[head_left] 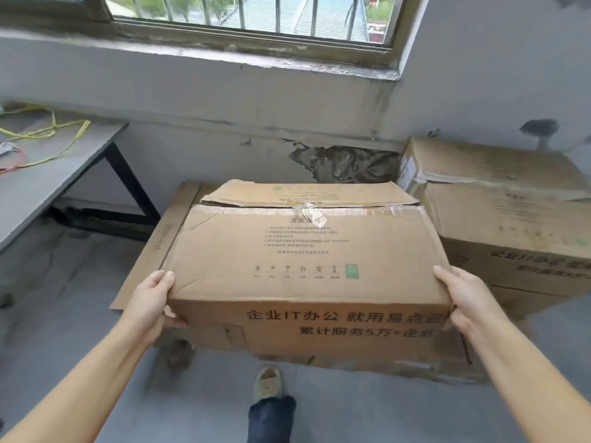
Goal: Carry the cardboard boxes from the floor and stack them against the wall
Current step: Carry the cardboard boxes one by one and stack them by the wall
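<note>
A large worn cardboard box (303,251) with black printed characters and torn tape on top is in front of me, above another box (351,350) on the floor. My left hand (153,300) grips its near left corner, thumb on top and fingers under the edge. My right hand (463,298) grips the near right corner the same way. A stack of two more cardboard boxes (505,219) stands against the wall (224,100) at the right. A flat piece of cardboard (150,251) leans by the left side of the held box.
A grey table (38,183) with black legs and yellow cables (51,132) stands at the left. A barred window (249,14) is above the damaged wall. My foot (268,383) is on the grey floor just before the boxes.
</note>
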Action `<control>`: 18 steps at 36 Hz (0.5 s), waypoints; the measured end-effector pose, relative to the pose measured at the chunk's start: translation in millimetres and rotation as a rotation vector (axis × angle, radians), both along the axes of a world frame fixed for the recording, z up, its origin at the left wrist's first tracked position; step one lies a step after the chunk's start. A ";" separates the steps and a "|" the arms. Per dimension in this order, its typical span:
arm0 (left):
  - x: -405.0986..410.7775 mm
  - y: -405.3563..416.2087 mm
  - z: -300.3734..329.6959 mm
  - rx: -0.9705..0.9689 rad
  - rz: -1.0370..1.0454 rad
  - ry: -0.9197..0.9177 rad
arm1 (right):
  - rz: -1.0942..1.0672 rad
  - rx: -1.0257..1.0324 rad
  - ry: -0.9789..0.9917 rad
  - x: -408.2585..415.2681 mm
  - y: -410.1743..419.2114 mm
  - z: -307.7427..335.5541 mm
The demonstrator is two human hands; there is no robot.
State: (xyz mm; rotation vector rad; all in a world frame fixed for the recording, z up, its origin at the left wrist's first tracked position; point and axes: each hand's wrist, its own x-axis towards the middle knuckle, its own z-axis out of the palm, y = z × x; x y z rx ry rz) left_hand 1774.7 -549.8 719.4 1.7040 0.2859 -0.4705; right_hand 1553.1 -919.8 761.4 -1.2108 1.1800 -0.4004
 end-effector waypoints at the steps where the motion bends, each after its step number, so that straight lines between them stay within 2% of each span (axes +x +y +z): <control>1: 18.4 -10.1 -3.3 0.003 -0.021 0.005 | -0.017 -0.005 0.008 12.2 -7.9 -2.4; 8: 119.0 -77.3 -23.2 -0.022 -0.082 0.017 | -0.050 -0.054 -0.008 96.3 -56.0 -23.7; 13: 157.5 -120.9 -56.5 -0.038 -0.060 -0.017 | -0.045 -0.083 -0.012 137.1 -86.0 -65.8; 18: 165.5 -151.5 -116.1 0.067 0.047 0.016 | -0.050 0.045 0.056 149.5 -95.5 -125.6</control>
